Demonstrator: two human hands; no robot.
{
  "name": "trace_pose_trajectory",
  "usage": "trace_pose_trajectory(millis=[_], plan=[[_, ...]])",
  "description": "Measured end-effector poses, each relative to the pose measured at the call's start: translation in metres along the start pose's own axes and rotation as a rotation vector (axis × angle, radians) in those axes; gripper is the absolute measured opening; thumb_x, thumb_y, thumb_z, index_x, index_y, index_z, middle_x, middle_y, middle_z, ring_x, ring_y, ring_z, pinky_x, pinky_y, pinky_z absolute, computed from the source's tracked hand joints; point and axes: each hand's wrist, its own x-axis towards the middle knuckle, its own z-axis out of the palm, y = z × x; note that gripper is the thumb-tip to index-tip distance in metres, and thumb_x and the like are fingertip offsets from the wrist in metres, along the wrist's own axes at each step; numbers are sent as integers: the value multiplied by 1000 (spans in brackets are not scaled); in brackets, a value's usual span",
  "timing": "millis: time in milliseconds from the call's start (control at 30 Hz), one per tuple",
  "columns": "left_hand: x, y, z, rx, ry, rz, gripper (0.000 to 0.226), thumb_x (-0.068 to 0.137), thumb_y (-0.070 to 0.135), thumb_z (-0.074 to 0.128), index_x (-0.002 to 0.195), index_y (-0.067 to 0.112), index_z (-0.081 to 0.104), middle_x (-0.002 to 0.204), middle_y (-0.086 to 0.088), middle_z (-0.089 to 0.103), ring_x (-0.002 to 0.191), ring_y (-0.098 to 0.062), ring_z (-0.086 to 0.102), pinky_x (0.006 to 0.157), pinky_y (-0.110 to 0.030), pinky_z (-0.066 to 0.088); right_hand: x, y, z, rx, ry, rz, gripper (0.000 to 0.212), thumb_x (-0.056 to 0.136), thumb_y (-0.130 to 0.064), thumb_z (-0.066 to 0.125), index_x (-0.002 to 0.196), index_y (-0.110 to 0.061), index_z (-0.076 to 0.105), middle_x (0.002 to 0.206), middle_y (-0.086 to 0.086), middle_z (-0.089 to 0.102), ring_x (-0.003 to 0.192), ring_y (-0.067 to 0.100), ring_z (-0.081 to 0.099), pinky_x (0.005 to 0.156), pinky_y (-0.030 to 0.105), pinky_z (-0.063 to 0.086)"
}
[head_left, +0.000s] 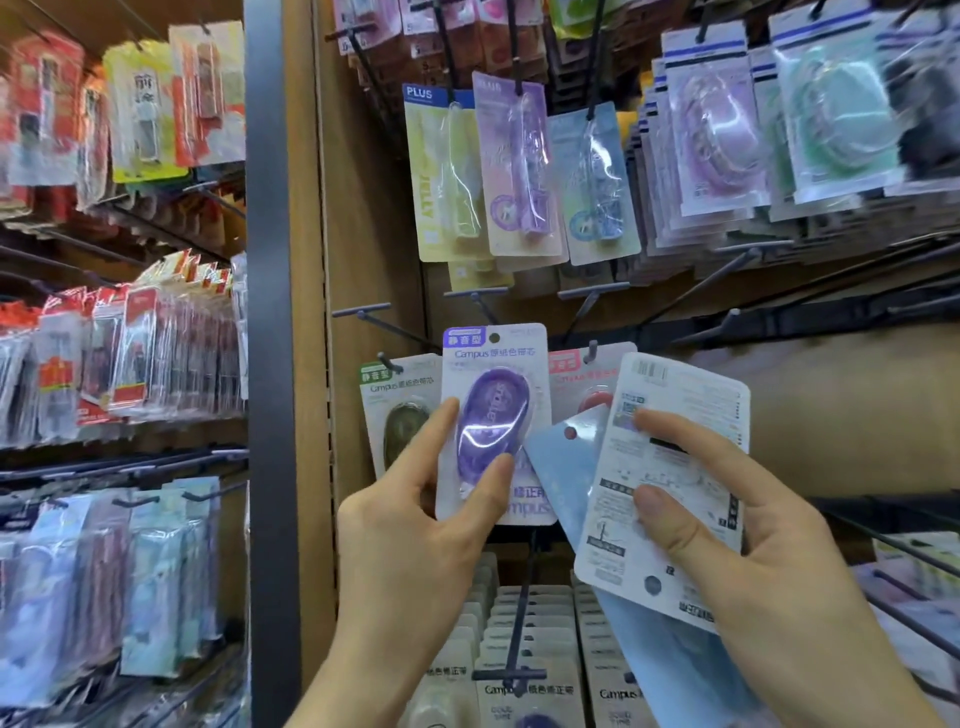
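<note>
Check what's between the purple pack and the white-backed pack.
Head view: a pale blue card, tucked behind the white-backed pack in the right hand; the left hand holds the purple pack.

Purple pack: Campus card facing the camera, purple oval dispenser under a clear blister; upright, pinched low by the left hand.
White pack: printed back showing, barcode at the top, leaning right; gripped by the right hand.
Blue pack: plain light-blue back, tucked behind the white pack, leaning left.
</note>
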Motion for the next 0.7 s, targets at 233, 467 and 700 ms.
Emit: trace_pose_trajectory(millis=[233, 467, 700], plan=[[3, 4, -6, 318, 65, 184, 59, 88, 63, 55, 130, 23, 62, 80, 16, 71, 61, 0, 61, 51, -15, 48, 0, -1, 2, 10, -40, -8, 39, 65, -25, 66, 95, -50, 73, 102, -20, 72, 85, 4, 71, 61, 14, 55], [11, 8, -2, 684, -10, 216, 66, 87, 74, 28, 127, 31, 57, 63, 7, 64, 49, -21, 51, 47, -22, 30, -1, -6, 4, 36, -24, -46, 43, 66, -25, 67, 98, -54, 70, 100, -22, 72, 85, 3, 71, 60, 14, 55], [21, 14, 14, 1123, -254, 152, 49, 94, 69, 27, 118, 27, 19, 60, 6, 34, 72, -25, 64, 49, -28, 29, -9, -2, 5, -28, 88, -30, 82, 65, -26, 72, 117, -75, 30, 114, -41, 57, 99, -9, 63, 64, 12, 55]])
